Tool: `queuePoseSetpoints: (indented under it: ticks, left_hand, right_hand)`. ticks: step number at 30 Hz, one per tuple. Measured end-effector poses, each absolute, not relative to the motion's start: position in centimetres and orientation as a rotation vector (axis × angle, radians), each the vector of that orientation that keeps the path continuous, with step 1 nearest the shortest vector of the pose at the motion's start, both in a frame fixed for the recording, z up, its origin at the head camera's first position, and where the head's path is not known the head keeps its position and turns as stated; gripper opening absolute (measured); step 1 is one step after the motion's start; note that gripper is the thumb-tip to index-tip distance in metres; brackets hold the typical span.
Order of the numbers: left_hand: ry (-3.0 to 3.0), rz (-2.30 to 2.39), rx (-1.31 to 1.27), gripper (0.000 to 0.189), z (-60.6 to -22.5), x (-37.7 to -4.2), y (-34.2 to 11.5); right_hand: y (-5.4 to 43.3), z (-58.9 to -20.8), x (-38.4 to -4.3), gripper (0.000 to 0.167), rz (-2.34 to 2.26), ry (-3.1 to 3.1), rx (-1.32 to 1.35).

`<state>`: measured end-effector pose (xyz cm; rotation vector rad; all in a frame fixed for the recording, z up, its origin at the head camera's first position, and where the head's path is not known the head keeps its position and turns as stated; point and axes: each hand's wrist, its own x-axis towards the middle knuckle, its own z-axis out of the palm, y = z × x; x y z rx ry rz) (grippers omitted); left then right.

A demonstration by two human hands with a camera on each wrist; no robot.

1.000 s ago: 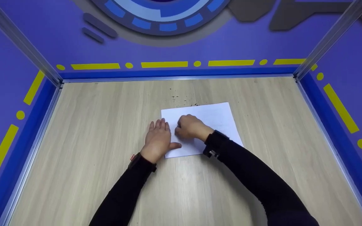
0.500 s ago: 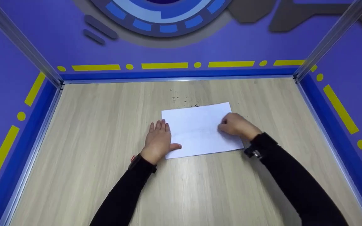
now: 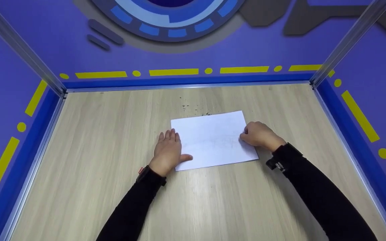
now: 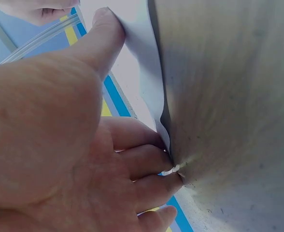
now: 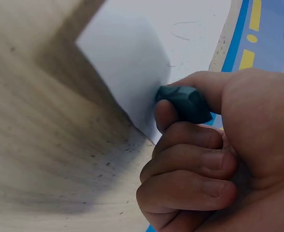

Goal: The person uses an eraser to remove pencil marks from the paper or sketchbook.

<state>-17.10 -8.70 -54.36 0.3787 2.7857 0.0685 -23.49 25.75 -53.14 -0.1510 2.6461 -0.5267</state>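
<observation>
A white sheet of paper (image 3: 209,140) lies slightly turned on the wooden table, with faint grey marks on it. My left hand (image 3: 168,150) rests flat along the paper's left edge, fingers straight and thumb spread over the sheet. At the right edge, my right hand (image 3: 261,134) pinches a small dark teal eraser (image 5: 185,104) between thumb and index finger, the other fingers curled. In the right wrist view the eraser's tip is right at the paper near its edge; the head view hides it behind the fingers.
Dark crumbs (image 3: 207,114) are scattered on the table (image 3: 112,134) beyond the paper's far edge. Purple-blue panels (image 3: 179,60) with yellow dashes enclose the table at the back and both sides, joined by metal rails.
My right hand has swept with the eraser from the left part of the paper to its right edge. The left hand has stayed in place on the sheet.
</observation>
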Motion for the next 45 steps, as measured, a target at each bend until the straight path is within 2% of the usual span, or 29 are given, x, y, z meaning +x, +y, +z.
queuePoseSetpoints:
  ticks: [8,18,23,38,45]
  left_hand:
    - [2.785,0.055,0.376,0.117,-54.6,-17.2,-8.7]
    - [2.794,0.081,0.365,0.119,-54.6,-17.3,-8.7]
    - [2.801,0.081,0.371,0.118,-54.5,-17.3,-8.6]
    - [2.790,0.068,0.368,0.118,-54.3,-17.3,-8.7]
    - [2.810,0.081,0.382,0.116,-54.5,-17.2,-8.8]
  right_hand:
    - [20.5,-52.5,-23.6,0.046,-0.628,2.605,-0.261]
    - [11.3,-52.4,-24.6,0.044,-0.548,2.545,-0.397]
    - [8.3,-52.7,-25.1,0.037,-0.495,2.576,-0.492]
    - [7.1,-54.1,-25.0,0.030,-0.513,2.429,-0.609]
    - [7.8,-54.7,-25.8,0.039,-0.590,2.582,-0.616]
